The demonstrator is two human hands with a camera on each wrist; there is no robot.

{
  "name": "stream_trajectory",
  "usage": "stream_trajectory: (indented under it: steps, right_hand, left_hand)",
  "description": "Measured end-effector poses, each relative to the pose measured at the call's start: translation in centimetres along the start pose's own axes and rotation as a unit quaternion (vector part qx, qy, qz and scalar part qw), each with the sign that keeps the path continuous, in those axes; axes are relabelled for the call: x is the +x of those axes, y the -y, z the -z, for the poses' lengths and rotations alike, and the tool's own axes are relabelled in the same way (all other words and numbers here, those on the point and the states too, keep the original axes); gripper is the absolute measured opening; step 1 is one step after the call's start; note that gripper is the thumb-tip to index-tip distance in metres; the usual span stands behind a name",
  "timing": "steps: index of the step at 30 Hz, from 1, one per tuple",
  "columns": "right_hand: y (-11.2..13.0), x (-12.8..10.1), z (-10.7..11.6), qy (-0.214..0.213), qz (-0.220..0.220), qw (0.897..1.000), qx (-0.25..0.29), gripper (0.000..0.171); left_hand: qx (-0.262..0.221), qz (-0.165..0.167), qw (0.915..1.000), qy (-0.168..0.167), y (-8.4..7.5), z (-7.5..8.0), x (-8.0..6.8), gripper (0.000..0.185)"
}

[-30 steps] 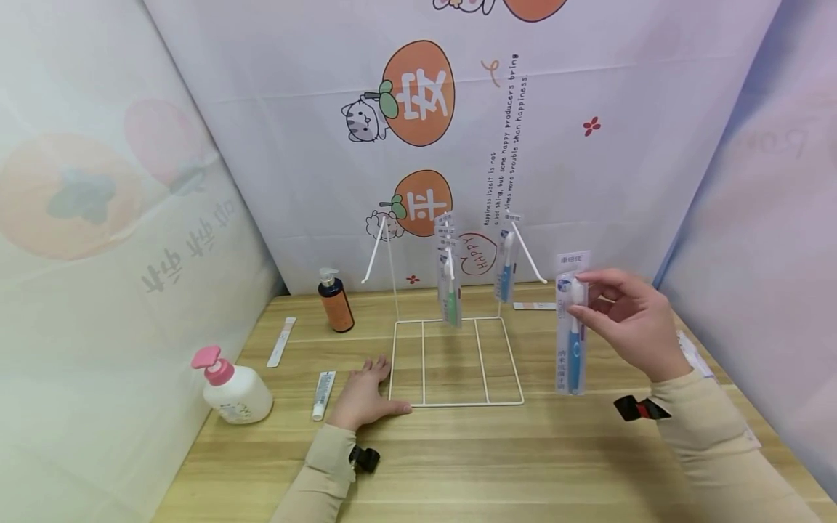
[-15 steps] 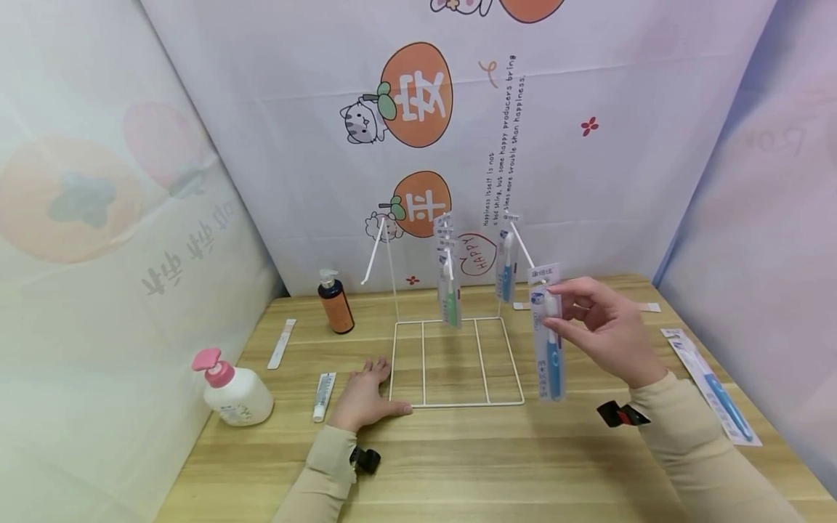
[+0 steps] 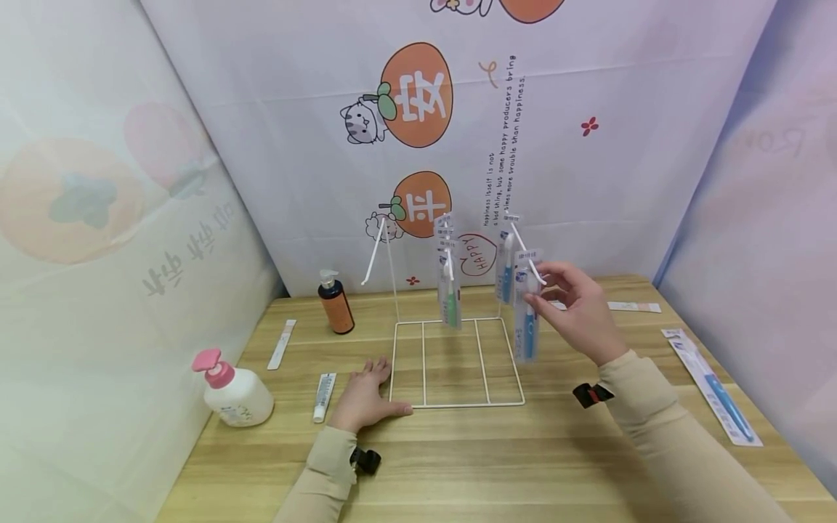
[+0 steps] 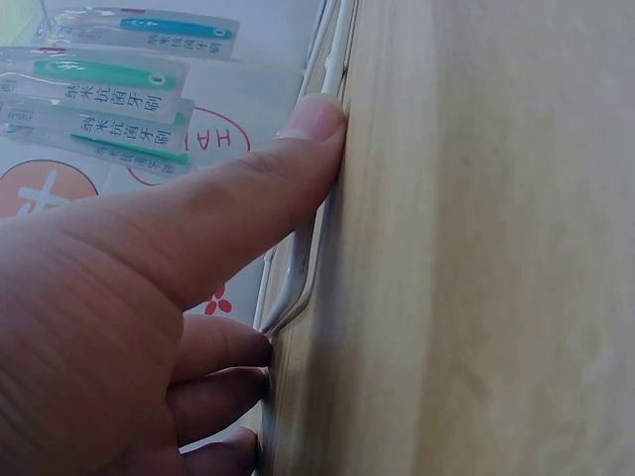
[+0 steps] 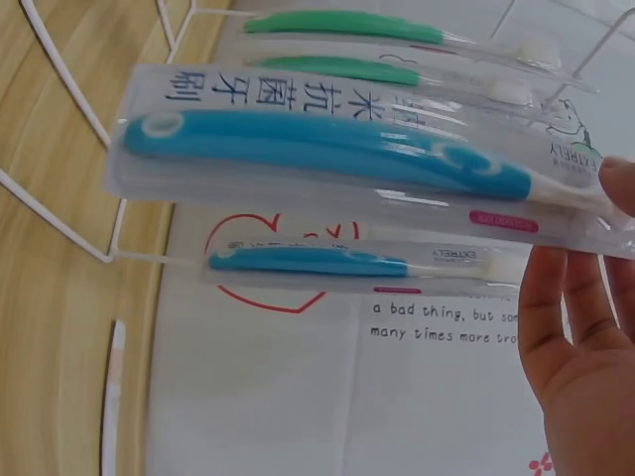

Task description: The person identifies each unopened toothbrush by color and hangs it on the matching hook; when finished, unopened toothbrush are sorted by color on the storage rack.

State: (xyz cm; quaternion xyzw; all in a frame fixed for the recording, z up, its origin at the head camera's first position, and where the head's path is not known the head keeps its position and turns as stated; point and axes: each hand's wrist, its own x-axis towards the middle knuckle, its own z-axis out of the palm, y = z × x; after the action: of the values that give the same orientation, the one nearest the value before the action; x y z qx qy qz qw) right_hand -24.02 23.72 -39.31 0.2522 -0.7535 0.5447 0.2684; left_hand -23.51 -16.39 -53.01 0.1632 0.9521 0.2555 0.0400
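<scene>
pale wood table [image 3: 458, 465], cartoon-print backdrop [image 3: 588, 181], possibly fabric

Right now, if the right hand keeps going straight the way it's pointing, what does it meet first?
Probably the rack's right hook: the right hand holds a packaged blue toothbrush up at the hook's tip. Another blue toothbrush hangs just behind; depth is unclear.

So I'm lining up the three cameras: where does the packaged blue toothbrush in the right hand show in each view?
Head: the blue toothbrush pack hangs upright right of centre, pinched at its top by the right hand, at the wire rack's right hook.
Left wrist: not in it; only packs already hung show at top left.
Right wrist: it lies sideways across the upper middle.
Shared landmark: the white wire rack.
</scene>
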Motion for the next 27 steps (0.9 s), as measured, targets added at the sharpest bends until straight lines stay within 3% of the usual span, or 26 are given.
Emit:
stream_trajectory:
  steps: [17,27]
  right_hand:
    - [-1.8,3.4,-1.8,-0.031,-0.022,0.996,-0.086,0.041]
    - [-2.1,4.2,-2.2,-0.024,-0.031,0.995,-0.088,0.041]
  left_hand:
    - [0.004,-0.001,1.0,0.004,0.1,-0.1,0.1,0.107]
    - [-0.004,0.009,0.9999,0.004,0.3,-0.1,0.0,0.109]
